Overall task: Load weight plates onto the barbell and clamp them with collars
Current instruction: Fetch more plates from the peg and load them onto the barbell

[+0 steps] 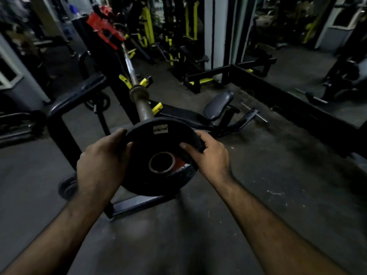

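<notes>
While both hands, left hand (99, 161) and right hand (210, 155), are gripping weight plate (158, 155), you are lining hole (161, 162) up with barbell sleeve (144, 108); keep plate flat-on.

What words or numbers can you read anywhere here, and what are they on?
White sticker on the black weight plate: there is dark print on it, but it is too blurred to read.
Nothing else readable: no legible words, numbers or signs on the barbell sleeve, the red part further along the bar, or the yellow-and-black machines behind.
</notes>
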